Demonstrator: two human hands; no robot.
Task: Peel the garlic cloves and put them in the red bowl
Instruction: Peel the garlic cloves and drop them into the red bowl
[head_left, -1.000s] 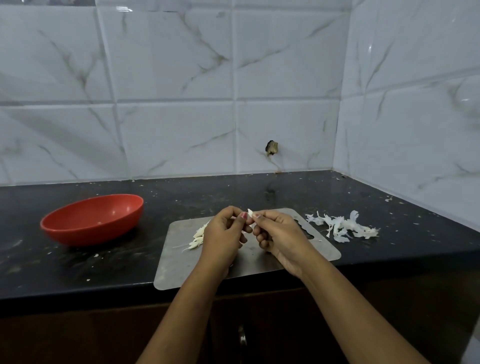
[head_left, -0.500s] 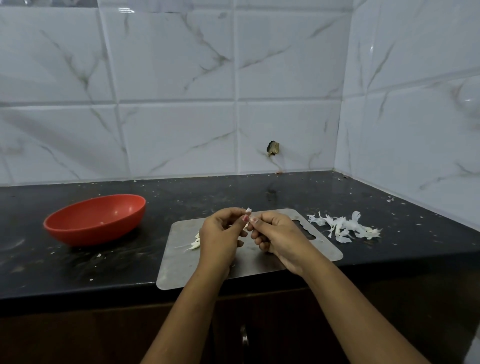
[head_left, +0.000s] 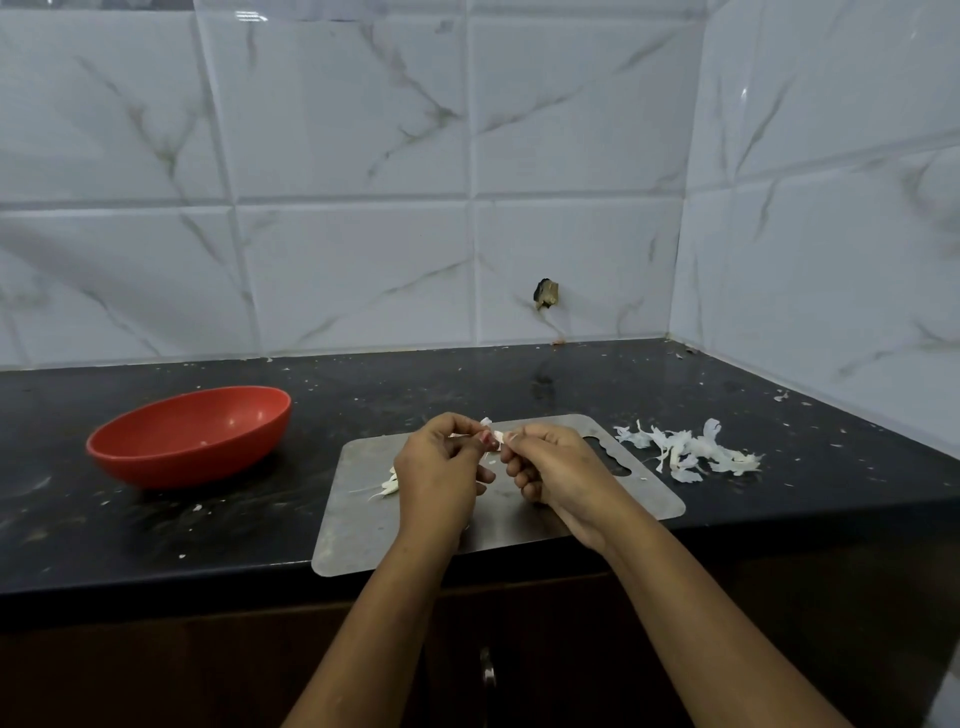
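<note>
Head view, and both hands meet above the middle of the steel board (head_left: 358, 525), which lies at the front edge of the worktop (head_left: 156, 535), its near corner reaching right to that edge. The left hand (head_left: 441, 467) is curled, thumb and fingertips pinching a garlic clove (head_left: 497, 437). The right hand (head_left: 556, 467) comes in from the other side, also curled, its fingertips nipping the same clove, so the small white piece sits squeezed between the two hands, lifted off the board. A flap of papery skin sticks up from it just above the left thumb. How much of the clove is bare, I cannot tell; the fingers cover most of it.

Under the left hand, on the board's left half, a few more pale garlic cloves (head_left: 388, 487) peek out, mostly hidden by the knuckles.

Out toward the left end of the worktop sits the red bowl (head_left: 171, 467), well apart from the board and tipped a little toward the camera. A pale speck or two lie inside, too small to make out.

To the right of the board, near the right-hand wall, a loose heap of white peeled skins (head_left: 685, 452) is scattered on the dark surface. Tiny crumbs dot the worktop all over.

Behind, marbled white tiles (head_left: 353, 270), with a small ragged hole (head_left: 545, 294) low down near the back corner.
</note>
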